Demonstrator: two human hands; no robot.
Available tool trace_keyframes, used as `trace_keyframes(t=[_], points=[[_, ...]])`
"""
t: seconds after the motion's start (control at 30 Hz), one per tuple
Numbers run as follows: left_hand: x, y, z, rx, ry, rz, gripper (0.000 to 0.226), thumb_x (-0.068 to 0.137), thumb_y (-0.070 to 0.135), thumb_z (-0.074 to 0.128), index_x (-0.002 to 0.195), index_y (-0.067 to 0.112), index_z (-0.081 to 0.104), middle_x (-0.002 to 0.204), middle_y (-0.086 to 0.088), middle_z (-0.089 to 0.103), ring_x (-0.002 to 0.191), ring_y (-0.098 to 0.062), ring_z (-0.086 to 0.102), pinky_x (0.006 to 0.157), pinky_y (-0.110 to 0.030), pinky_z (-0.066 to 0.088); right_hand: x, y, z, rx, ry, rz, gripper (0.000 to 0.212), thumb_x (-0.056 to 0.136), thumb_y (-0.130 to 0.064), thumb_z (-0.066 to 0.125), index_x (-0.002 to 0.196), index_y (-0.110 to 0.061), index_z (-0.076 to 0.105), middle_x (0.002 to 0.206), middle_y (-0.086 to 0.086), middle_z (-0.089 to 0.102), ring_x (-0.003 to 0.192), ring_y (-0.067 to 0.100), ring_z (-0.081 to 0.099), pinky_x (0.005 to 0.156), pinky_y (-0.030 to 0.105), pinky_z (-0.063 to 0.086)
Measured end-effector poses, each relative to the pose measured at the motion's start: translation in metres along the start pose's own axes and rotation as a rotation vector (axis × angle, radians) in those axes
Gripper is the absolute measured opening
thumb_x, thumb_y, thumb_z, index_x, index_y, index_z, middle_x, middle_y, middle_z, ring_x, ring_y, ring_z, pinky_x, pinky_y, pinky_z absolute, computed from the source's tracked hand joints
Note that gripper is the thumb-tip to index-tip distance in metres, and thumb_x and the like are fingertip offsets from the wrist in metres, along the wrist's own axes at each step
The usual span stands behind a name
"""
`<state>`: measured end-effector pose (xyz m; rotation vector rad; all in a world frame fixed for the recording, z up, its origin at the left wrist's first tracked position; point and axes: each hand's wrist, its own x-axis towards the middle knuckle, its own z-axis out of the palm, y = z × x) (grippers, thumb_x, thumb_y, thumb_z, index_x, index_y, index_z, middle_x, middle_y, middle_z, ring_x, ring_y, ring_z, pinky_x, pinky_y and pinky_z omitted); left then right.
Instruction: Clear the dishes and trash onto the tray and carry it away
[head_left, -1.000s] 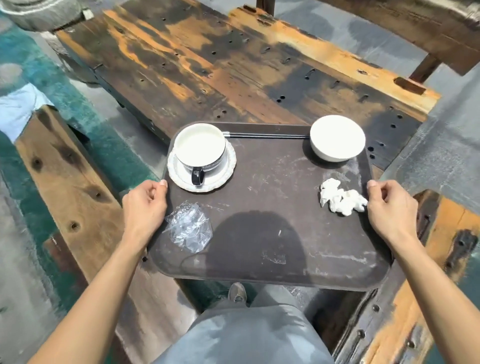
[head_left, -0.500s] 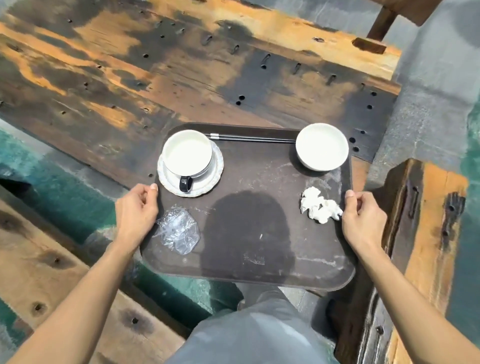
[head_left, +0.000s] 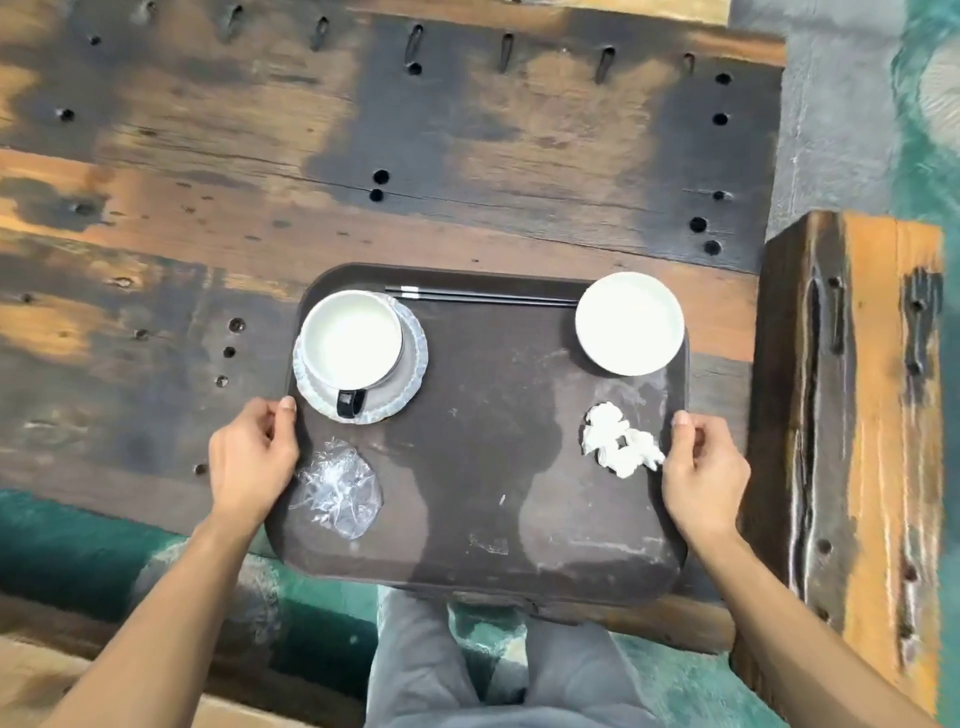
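Loaded brown tray (head_left: 483, 519) held over the near edge of the worn wooden table (head_left: 363, 156); left hand (head_left: 252, 460) and right hand (head_left: 706, 467) clenched on opposite side rims, thumbs on top; stiff, probably slick-surfaced; cup (head_left: 350, 340) on saucer (head_left: 410, 358), bowl (head_left: 628, 322), chopsticks (head_left: 483, 297) apt to slide; fragile; crumpled tissue (head_left: 621, 441) and plastic wrap (head_left: 337, 488) feather-light; best gripped mid-sides, kept level.

Dark tray (head_left: 478, 509), scuffed. Far-left: white cup (head_left: 352, 339) upright on saucer (head_left: 408, 364). Far-right: white bowl (head_left: 629, 322). Chopsticks (head_left: 480, 296) along far rim. Clear wrapper (head_left: 337, 488) near-left; crumpled napkin (head_left: 618, 447) right.
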<state>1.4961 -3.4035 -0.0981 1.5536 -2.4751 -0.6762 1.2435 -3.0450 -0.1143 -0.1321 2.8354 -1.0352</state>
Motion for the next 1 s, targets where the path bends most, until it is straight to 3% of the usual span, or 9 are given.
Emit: trace_keyframes(t=[0.13, 0.3, 0.57, 0.8, 0.93, 1.0], points=[[0.022, -0.006, 0.017, 0.008, -0.023, 0.002, 0.032, 0.102, 0.030, 0.053, 0.083, 0.006, 0.064, 0.064, -0.012, 0.065, 0.068, -0.037, 0.061, 0.067, -0.039, 0.042, 0.000, 0.005, 0.024, -0.007, 0.016, 0.022, 0.032, 0.097, -0.032, 0.047, 0.091, -0.005, 0.064, 0.073, 0.001, 0.057, 0.064, 0.023, 0.050, 0.062, 0.029, 0.030], [0.049, -0.012, 0.031, 0.027, -0.064, 0.045, 0.033, 0.102, 0.031, 0.052, 0.082, 0.007, 0.064, 0.062, -0.010, 0.065, 0.066, -0.037, 0.061, 0.066, -0.039, 0.043, -0.001, 0.009, 0.040, -0.027, 0.049, 0.044, 0.032, 0.097, -0.029, 0.047, 0.090, -0.002, 0.063, 0.073, 0.001, 0.056, 0.065, 0.021, 0.049, 0.061, 0.027, 0.024], [0.066, -0.008, 0.041, 0.007, -0.129, 0.011, 0.033, 0.102, 0.034, 0.051, 0.079, 0.012, 0.059, 0.065, -0.007, 0.065, 0.065, -0.032, 0.055, 0.066, -0.037, 0.039, 0.002, 0.005, 0.048, -0.062, 0.060, 0.079, 0.029, 0.098, -0.028, 0.047, 0.092, -0.003, 0.062, 0.073, 0.001, 0.056, 0.065, 0.022, 0.051, 0.065, 0.029, 0.033], [0.066, -0.013, 0.026, -0.101, -0.273, -0.223, 0.041, 0.098, 0.053, 0.049, 0.085, 0.017, 0.063, 0.083, -0.002, 0.068, 0.083, -0.028, 0.060, 0.081, -0.038, 0.042, -0.002, 0.002, 0.030, -0.034, -0.116, 0.145, 0.027, 0.103, -0.029, 0.042, 0.101, -0.011, 0.062, 0.089, 0.002, 0.064, 0.083, 0.021, 0.055, 0.074, 0.031, 0.035], [0.049, -0.033, 0.007, -0.115, -0.386, -0.344, 0.050, 0.099, 0.055, 0.044, 0.073, 0.016, 0.060, 0.081, -0.015, 0.070, 0.088, -0.039, 0.064, 0.083, -0.043, 0.047, -0.014, -0.004, 0.010, -0.001, -0.197, 0.265, 0.026, 0.103, -0.026, 0.042, 0.110, -0.011, 0.063, 0.093, 0.004, 0.063, 0.090, 0.028, 0.057, 0.077, 0.033, 0.036], [0.026, -0.049, -0.001, -0.137, -0.412, -0.473, 0.052, 0.098, 0.054, 0.047, 0.073, 0.012, 0.064, 0.071, -0.015, 0.071, 0.081, -0.037, 0.069, 0.081, -0.043, 0.053, -0.033, -0.004, -0.001, -0.011, -0.233, 0.365, 0.025, 0.102, -0.027, 0.044, 0.111, -0.013, 0.063, 0.101, 0.012, 0.069, 0.098, 0.035, 0.062, 0.078, 0.035, 0.038]])
